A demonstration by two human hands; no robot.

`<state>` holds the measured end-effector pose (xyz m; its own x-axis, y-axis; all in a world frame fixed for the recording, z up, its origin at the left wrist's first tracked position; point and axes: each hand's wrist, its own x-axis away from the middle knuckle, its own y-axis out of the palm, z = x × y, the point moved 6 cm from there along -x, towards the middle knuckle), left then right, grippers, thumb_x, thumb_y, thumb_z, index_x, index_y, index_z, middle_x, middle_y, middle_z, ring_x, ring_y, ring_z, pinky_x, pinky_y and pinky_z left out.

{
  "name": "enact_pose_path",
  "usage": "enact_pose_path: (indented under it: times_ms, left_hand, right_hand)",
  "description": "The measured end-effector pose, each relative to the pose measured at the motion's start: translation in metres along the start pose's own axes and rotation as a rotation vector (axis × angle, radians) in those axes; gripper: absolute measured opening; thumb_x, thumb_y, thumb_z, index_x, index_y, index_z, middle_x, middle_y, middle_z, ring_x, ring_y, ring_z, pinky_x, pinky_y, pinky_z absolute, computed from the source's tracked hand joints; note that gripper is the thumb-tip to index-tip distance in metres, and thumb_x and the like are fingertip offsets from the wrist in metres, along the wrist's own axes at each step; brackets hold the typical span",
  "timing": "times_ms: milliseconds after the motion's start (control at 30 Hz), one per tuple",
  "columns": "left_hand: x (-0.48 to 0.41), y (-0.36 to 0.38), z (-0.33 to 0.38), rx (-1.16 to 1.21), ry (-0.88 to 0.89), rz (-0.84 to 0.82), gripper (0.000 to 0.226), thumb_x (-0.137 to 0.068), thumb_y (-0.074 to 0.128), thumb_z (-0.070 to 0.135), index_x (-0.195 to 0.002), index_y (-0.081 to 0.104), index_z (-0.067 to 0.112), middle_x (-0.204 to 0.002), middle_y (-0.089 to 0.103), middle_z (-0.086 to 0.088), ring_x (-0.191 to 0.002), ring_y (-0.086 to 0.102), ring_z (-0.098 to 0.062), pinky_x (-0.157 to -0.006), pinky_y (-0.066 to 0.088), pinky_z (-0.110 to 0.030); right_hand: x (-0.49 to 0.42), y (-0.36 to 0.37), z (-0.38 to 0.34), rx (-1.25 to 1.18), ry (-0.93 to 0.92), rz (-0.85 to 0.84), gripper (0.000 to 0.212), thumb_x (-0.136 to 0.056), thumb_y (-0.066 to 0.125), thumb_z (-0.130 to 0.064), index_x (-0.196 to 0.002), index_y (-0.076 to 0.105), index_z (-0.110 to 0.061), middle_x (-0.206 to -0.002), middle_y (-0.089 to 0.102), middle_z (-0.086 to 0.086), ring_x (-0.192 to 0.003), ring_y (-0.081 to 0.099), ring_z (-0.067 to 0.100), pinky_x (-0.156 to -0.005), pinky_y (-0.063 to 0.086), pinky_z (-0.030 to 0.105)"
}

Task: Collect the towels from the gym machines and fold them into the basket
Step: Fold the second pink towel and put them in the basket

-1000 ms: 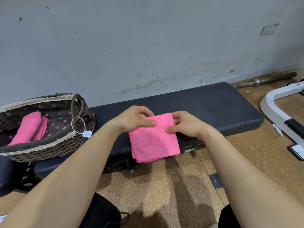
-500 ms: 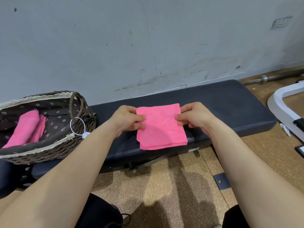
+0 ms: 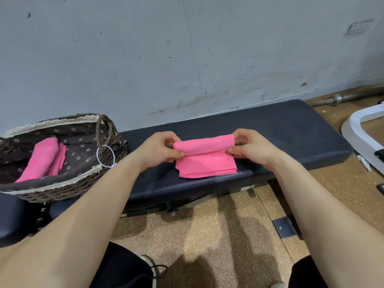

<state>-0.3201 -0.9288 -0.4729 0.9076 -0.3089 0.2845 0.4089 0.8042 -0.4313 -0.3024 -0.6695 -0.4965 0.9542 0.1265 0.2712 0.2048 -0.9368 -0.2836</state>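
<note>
One towel [image 3: 43,157] already sat folded in the basket [image 3: 68,185]; left hand [image 3: 158,149] and right hand [image 3: 252,149] pinched another towel [image 3: 205,161] half-folded near the bench's [image 3: 291,129] front edge.

Both hands [image 3: 160,149] [image 3: 252,150] pinch pink towel [image 3: 205,157] on bench [image 3: 291,129], far edge seemingly rolled.

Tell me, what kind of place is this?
Probably a gym: there is a padded workout bench, a metal barbell lying by the wall, and part of a white machine frame on the right.
</note>
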Motion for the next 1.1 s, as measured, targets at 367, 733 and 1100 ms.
enact_pose_path:
  times_ms: [367, 733, 1100]
  left_hand:
    - [0.025, 0.011, -0.005, -0.224, 0.16, -0.004, 0.022, -0.077, 0.078, -0.003, -0.083, 0.066, 0.015, -0.117, 0.065, -0.002, -0.09, 0.072, -0.008, -0.085, 0.055, -0.021]
    - [0.035, 0.025, 0.003, -0.828, 0.362, -0.014, 0.02, -0.081, 0.074, 0.032, -0.098, 0.064, 0.029, -0.135, 0.054, 0.004, -0.117, 0.055, -0.017, -0.096, 0.046, -0.037]
    - [0.018, 0.03, 0.027, -0.939, -0.037, 0.376, 0.044, -0.087, 0.045, 0.057, -0.075, 0.064, 0.02, -0.085, 0.063, 0.004, -0.077, 0.058, -0.022, -0.066, 0.043, -0.032]
  right_hand:
    - [0.022, 0.001, 0.013, 0.186, -0.094, -0.018, 0.026, -0.086, 0.06, 0.004, -0.091, 0.071, -0.019, -0.11, 0.069, -0.011, -0.114, 0.063, 0.002, -0.105, 0.044, 0.03]
    - [0.034, 0.027, -0.016, 0.584, -0.097, 0.277, 0.051, -0.08, 0.067, -0.065, -0.083, 0.052, -0.016, -0.083, 0.06, -0.003, -0.079, 0.056, 0.016, -0.063, 0.041, 0.033]
    - [0.045, 0.05, 0.003, 0.64, -0.183, 0.372, 0.044, -0.089, 0.065, -0.052, -0.107, 0.043, -0.019, -0.114, 0.045, -0.001, -0.095, 0.053, 0.022, -0.077, 0.046, 0.037]
